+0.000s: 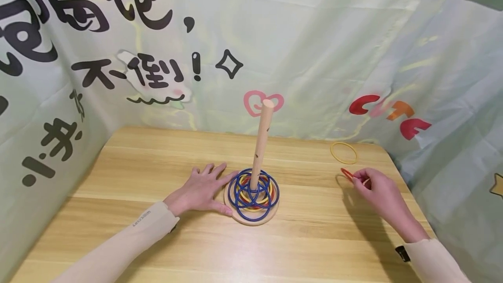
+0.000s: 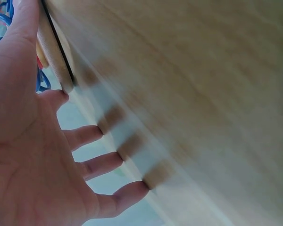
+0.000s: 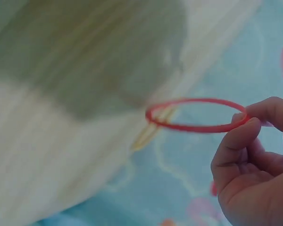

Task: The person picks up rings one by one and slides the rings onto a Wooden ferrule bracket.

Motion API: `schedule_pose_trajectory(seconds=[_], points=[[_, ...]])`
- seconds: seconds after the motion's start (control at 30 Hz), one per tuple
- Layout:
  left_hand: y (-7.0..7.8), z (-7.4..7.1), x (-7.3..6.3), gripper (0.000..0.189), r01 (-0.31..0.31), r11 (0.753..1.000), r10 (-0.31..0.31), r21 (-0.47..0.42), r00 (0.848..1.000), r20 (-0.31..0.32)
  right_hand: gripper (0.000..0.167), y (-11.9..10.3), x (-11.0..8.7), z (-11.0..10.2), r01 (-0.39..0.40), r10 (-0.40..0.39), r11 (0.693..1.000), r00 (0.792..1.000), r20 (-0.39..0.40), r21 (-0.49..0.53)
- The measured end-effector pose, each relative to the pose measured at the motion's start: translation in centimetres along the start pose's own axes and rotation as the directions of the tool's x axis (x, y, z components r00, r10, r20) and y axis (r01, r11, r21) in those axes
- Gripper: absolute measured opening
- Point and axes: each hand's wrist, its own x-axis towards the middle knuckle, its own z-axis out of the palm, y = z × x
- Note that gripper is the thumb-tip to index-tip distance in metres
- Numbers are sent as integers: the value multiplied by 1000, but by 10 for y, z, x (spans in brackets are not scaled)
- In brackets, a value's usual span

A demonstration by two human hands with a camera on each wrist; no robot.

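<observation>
On the table a round wooden base (image 1: 238, 217) carries an upright wooden peg (image 1: 262, 139), with blue rings (image 1: 253, 219), yellow rings and red rings stacked loosely around its foot. My left hand (image 1: 202, 189) rests at the base's left side, fingers spread, thumb and index finger at its rim. In the left wrist view the base's edge (image 2: 56, 56) meets the fingers. Away to the right, my right hand (image 1: 379, 191) pinches a red ring (image 3: 198, 128) between thumb and index finger, above the table. A yellow ring (image 1: 343, 162) lies just beyond that hand.
The wooden table (image 1: 306, 248) ends at a printed cloth (image 1: 314, 56) that hangs behind it and along both sides. The peg stands tall between the two hands. The table's right edge (image 1: 404, 178) runs close by the right hand.
</observation>
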Motion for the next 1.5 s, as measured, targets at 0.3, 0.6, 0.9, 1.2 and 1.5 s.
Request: schedule_pose_trajectory(seconds=[0.3,0.6,0.9,1.2,1.5], points=[[0,0,-1,119,-9,1000,9,-19,1000,-5,14,-62,-9,-16,261,-254,965,956,-146,31],[-1,0,-2,119,-9,1000,9,-19,1000,-6,30,-121,-6,-38,425,-398,902,885,-240,72],[-1,1,-2,118,-17,1000,17,-6,1000,-13,25,-170,16,-56,514,-438,841,829,-349,166],[-1,2,0,118,-26,1000,26,-1,1000,-17,20,-208,50,-61,516,-328,765,827,-457,385],[-2,3,1,120,-26,999,27,37,999,-27,21,-237,77,-56,492,-286,714,854,-434,498]])
